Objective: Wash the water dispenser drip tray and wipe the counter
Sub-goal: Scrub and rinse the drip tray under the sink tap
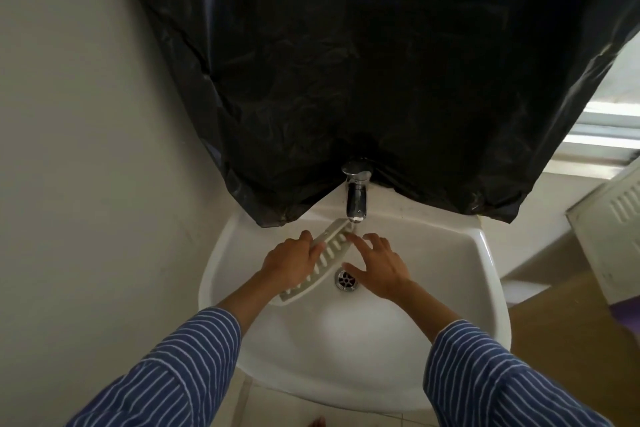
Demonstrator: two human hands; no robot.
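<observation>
Left grip [291, 262] clasped the drip tray [318, 258] under the faucet [356, 198]; right grip [377, 265] hovered open. Rinsing underway; scrubbing the slots probably comes next.

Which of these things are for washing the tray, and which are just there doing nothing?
For the job: the slotted drip tray in the left hand, the open right hand beside it, the tap, the sink, the drain.

Just there: the black plastic sheet, the window, the white vented panel.
</observation>
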